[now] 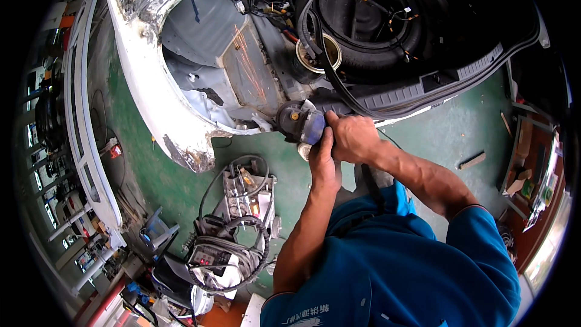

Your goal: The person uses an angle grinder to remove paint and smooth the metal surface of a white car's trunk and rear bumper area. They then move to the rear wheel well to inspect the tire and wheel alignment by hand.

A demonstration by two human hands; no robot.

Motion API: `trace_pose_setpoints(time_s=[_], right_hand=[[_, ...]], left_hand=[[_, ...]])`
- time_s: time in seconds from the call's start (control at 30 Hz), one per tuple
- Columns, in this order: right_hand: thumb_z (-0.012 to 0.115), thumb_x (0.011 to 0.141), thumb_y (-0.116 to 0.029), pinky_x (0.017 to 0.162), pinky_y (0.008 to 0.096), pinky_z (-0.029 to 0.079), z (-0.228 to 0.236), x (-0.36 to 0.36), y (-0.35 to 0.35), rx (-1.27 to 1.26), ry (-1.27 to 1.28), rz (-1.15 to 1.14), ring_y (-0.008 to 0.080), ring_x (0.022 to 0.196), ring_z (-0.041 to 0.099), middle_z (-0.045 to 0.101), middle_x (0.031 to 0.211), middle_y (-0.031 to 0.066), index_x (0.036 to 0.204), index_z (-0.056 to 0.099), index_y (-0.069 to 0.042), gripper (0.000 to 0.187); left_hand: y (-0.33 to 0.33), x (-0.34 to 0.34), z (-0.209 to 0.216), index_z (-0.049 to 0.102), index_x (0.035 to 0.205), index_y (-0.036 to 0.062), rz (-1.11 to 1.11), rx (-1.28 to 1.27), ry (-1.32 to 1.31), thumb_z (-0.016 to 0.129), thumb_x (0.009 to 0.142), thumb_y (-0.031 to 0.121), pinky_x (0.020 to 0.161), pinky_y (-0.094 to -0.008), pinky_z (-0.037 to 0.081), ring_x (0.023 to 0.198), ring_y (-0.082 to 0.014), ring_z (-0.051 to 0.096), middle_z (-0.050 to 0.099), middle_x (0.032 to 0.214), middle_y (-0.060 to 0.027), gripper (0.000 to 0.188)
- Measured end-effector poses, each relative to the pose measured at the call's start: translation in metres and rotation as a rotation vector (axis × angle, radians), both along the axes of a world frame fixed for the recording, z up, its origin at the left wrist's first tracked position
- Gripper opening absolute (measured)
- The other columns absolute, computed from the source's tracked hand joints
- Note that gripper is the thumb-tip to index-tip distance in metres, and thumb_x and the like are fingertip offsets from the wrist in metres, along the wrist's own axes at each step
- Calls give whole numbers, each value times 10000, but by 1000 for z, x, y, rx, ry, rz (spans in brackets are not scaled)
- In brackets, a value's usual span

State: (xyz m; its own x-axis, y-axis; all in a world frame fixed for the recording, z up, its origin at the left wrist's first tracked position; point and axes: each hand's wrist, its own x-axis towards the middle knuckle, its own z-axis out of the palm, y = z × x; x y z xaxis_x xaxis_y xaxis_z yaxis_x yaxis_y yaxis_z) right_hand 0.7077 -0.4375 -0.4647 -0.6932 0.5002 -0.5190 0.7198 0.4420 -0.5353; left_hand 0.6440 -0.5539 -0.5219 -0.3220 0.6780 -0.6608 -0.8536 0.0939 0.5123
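Observation:
Both my hands are together at the rear edge of an opened car body. My left hand (324, 160) closes from below on a dark grey and blue object with a round end (296, 120). A yellow dot marks its round face; its exact kind is unclear. Curled against its near side is my right hand (356, 138), with the fingertips partly hidden. Beyond it, an open tin (331, 46) with a pale rim stands inside the body. Several thin copper-coloured rods (247, 66) lie on a grey panel to its left.
A white car body frame (136, 66) with bare, scraped metal curves along the left. Black rubber seal (346, 94) hangs over the rear sill. A machine with coiled cables and a red display (209, 258) stands on the green floor. A wood strip (472, 161) lies right.

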Motion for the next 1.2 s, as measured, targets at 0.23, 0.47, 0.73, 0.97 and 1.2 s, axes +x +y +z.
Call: trace_pose_setpoints(time_s=[0.23, 0.47, 0.73, 0.97, 1.2], right_hand=[[694, 754, -200, 692, 532, 523, -3, 1, -2, 49, 26, -3, 451, 805, 680, 695, 818, 227, 1111, 513, -7, 444], [671, 793, -189, 740, 494, 553, 13, -8, 5, -3, -44, 34, 411, 881, 708, 718, 938, 216, 1090, 543, 0, 375], [666, 785, -196, 706, 514, 543, 6, 22, -11, 9, -17, -38, 433, 810, 700, 710, 859, 231, 1099, 521, 2, 399], [659, 777, -196, 681, 507, 541, -9, 30, -32, -16, 59, -71, 424, 784, 703, 706, 813, 226, 1077, 512, 0, 387], [678, 775, -221, 725, 546, 522, 1, 13, -17, -133, 145, -148, 481, 835, 670, 684, 832, 266, 1087, 497, 7, 427]], left_hand=[[-1, -2, -5, 462, 1471, 27, -16, 40, -7, 625, 1012, 367, 1109, -375, 400, 1317, -205, 512, 536, 1441, -77, 595], [1, -5, -5, 462, 1471, 37, -18, 97, 19, 579, 1028, 406, 1124, -375, 382, 1324, -209, 508, 531, 1445, -77, 589], [-9, 16, 7, 459, 1467, 9, -43, 26, -70, 629, 1012, 318, 1113, -373, 389, 1321, -207, 500, 524, 1450, -75, 576], [-29, 17, 5, 458, 1454, -18, -84, -49, 56, 632, 1005, 307, 1119, -367, 388, 1318, -226, 503, 521, 1447, -101, 581], [-11, -4, 30, 492, 1407, -95, -116, -131, 284, 682, 977, 294, 1105, -359, 384, 1284, -241, 527, 549, 1414, -163, 610]])
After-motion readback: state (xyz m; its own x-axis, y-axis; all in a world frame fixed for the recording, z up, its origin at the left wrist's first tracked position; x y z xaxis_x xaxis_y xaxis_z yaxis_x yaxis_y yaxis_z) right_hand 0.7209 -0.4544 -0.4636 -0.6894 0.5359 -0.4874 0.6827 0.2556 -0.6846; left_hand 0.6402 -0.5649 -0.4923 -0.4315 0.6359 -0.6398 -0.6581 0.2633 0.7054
